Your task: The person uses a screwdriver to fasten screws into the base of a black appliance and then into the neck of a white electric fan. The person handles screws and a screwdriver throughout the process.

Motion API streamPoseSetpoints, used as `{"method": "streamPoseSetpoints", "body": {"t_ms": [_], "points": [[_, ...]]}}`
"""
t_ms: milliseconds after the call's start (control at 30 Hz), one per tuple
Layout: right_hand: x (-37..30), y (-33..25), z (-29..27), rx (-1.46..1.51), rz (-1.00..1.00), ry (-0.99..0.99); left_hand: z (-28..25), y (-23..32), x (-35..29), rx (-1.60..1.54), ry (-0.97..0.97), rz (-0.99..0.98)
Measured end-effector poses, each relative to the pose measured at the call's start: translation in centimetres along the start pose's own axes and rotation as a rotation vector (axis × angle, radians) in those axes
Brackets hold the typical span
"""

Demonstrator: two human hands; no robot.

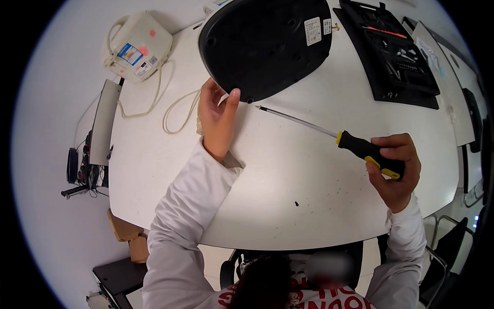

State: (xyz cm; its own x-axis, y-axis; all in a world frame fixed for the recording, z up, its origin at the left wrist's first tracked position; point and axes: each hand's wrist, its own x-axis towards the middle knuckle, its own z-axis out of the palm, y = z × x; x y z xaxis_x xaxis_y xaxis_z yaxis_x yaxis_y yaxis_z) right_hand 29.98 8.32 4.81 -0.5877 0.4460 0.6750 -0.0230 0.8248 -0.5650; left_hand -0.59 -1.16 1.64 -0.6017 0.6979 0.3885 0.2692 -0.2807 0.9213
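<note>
An appliance with a broad black base (267, 54) is tipped up at the far middle of the table, its underside facing me. Screw holes and a white label show on it, and a strip of pale body runs along its left edge. My left hand (218, 121) grips the near edge of this base, thumb on the black underside. In my right hand (399, 167) is a screwdriver (303, 123) with a black and yellow handle, fingers wrapped round it. Its tip points left and lies just off the base's near edge, close to a hole there.
A white appliance with a handle (138, 49) stands at the far left, with a pale cord (159, 85) near it. An open black tool case (393, 56) lies at the far right. One small dark piece (296, 204) and scattered specks lie on the white table (278, 175).
</note>
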Motion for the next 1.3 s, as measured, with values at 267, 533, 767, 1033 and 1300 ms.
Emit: {"method": "streamPoseSetpoints", "body": {"t_ms": [267,533,767,1033,1300], "points": [[-0.2,-0.1,0.3,-0.030,0.002,-0.011,-0.1,-0.5,0.2,0.037,0.029,0.018],[-0.3,0.0,0.7,-0.062,0.015,0.004,0.2,-0.5,0.3,0.017,0.026,0.000],[-0.2,-0.2,1.5,-0.091,0.004,0.004,0.4,-0.9,0.5,-0.048,0.018,-0.024],[-0.6,-1.4,2.4,-0.192,-0.038,0.012,0.3,-1.1,0.5,-0.038,0.022,-0.033],[-1.8,-5.4,5.2,-0.288,0.091,-0.065,0.3,-0.6,0.8,0.031,-0.041,-0.132]]}}
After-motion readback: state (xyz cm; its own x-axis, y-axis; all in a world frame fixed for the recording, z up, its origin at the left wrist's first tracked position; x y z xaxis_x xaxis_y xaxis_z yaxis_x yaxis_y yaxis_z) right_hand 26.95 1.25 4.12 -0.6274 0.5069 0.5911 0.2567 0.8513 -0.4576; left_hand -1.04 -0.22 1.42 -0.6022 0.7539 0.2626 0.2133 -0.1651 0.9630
